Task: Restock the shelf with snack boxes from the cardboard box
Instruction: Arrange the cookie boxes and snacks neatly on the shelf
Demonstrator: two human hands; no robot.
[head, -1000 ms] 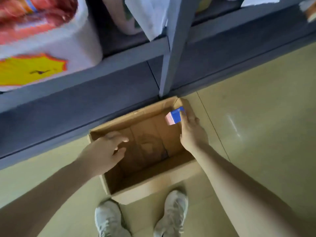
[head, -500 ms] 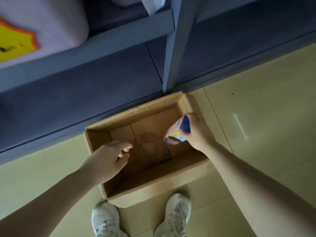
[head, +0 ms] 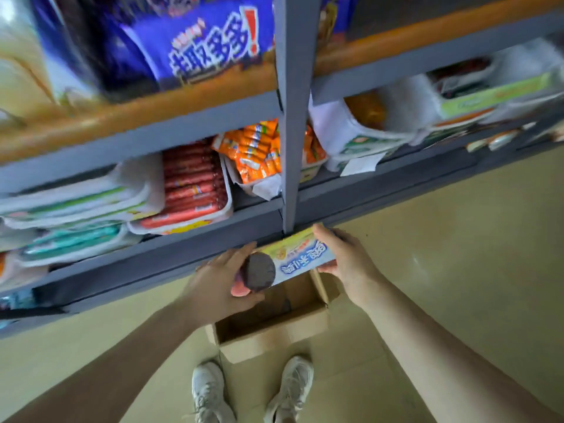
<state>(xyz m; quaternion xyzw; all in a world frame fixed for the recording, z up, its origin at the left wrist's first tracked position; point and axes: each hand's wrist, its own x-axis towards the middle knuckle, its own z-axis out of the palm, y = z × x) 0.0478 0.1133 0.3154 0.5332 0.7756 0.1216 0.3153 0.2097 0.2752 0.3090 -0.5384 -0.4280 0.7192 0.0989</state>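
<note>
A long snack box (head: 293,260), blue and yellow with a dark cookie printed at one end, is held level above the open cardboard box (head: 274,331) on the floor. My left hand (head: 222,282) grips its left end, fingers wrapped around the cookie picture. My right hand (head: 345,264) grips its right end. The box is right in front of the grey shelf's (head: 158,261) lower edge, near the upright post (head: 293,117). The visible part of the cardboard box's bottom holds nothing.
The shelves hold red sausage packs (head: 192,184), orange snack packets (head: 259,151), white-green packs (head: 76,206) and a big blue bag (head: 207,41) above. My two white shoes (head: 253,392) stand behind the cardboard box on the beige tile floor.
My right hand lifted the snack box out of the cardboard box. My left hand left the box's rim and took the other end. My view tilted up to the stocked shelves.
</note>
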